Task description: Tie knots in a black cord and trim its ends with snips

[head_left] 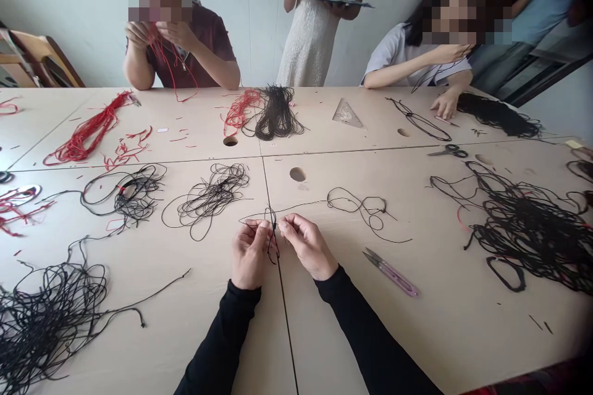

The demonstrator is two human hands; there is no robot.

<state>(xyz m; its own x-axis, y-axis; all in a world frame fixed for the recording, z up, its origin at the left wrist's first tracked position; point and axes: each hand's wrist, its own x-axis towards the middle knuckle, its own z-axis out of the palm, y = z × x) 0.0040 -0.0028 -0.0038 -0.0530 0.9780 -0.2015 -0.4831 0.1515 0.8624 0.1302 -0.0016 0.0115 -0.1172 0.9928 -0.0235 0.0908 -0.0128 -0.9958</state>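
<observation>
Near the middle of the table, my left hand [251,253] pinches a thin black cord [274,247] between thumb and fingers. My right hand [307,244] pinches the same cord just beside it, close to a small dark knot. A loop of cord hangs below the fingertips, and a small loop stands above them. From the knot one strand runs right to loose curls [356,202] on the table. Thread snips [391,273] with a pinkish handle lie to the right of my right hand.
Tangled black cord lies at left [46,308] and right [532,228], with smaller bundles [215,191] ahead. Red cord [88,133], black scissors [448,150] and a set square [348,114] lie farther off. The table has round holes [298,174]. Two people sit opposite, handling cord; another stands behind.
</observation>
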